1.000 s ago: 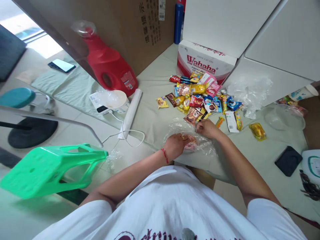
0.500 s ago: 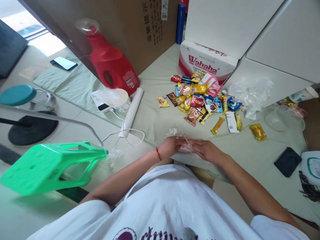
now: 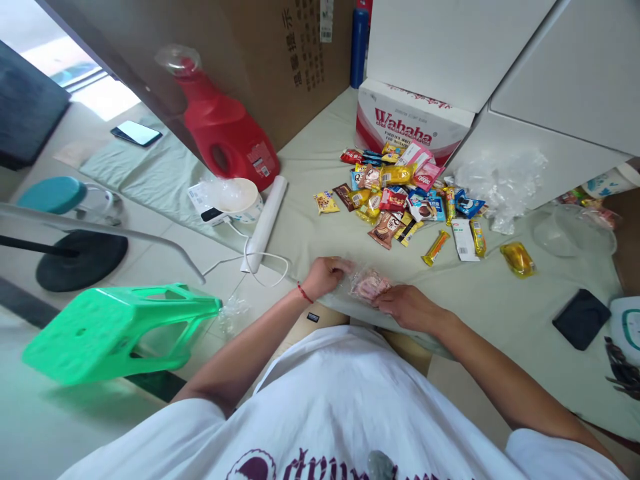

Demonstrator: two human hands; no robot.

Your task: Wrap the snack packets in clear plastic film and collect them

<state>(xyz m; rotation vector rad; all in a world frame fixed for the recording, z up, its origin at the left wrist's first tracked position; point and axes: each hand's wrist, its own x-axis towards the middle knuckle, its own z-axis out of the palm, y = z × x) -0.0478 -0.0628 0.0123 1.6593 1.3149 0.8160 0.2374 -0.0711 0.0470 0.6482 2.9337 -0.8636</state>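
Observation:
A small clear plastic bag with something pink inside (image 3: 369, 285) is between my hands, close to my lap. My left hand (image 3: 324, 276), with a red string on its wrist, has its fingers closed on the bag's left end. My right hand (image 3: 409, 307) grips the lower right side of the bag, thumb and fingers pressed together. What exactly the pink contents are is too small to tell. Beyond the hands lies a pile of wrapped snacks (image 3: 395, 200) in brown, yellow, red, blue and pink wrappers.
Behind the snacks stands a Wahaha carton (image 3: 405, 123). Crumpled clear plastic (image 3: 500, 183) and a black pouch (image 3: 581, 319) lie on the right. Leftward are a red jug (image 3: 225, 127), a paper cup (image 3: 250, 207), a white roll (image 3: 265, 223), a cable and a tipped green stool (image 3: 100, 330).
My hands have moved apart, the left one going left and slightly forward. The bag with pink contents, mostly covered before, now shows between them. The view has shifted slightly.

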